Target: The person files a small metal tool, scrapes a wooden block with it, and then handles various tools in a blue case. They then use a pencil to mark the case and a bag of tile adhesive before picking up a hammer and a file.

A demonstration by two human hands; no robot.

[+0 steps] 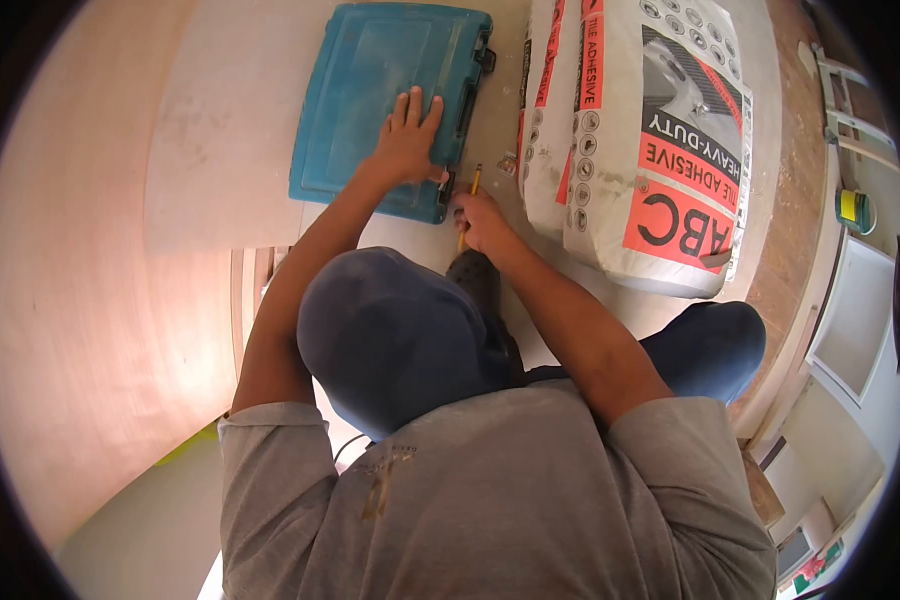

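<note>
A closed teal plastic case lies flat on the floor, its dark latches along the right edge. My left hand rests open on the lid, fingers stretched out, with the thumb at the lower latch. Just right of the case's lower corner, my right hand is closed around a yellow pencil, its tip pointing away from me. The right fingers are close to that latch; whether they touch it I cannot tell.
Stacked bags of tile adhesive stand right of the case. A pale wooden board fills the left side. Farther right are a green tub and a white frame. My bent knees are below the case.
</note>
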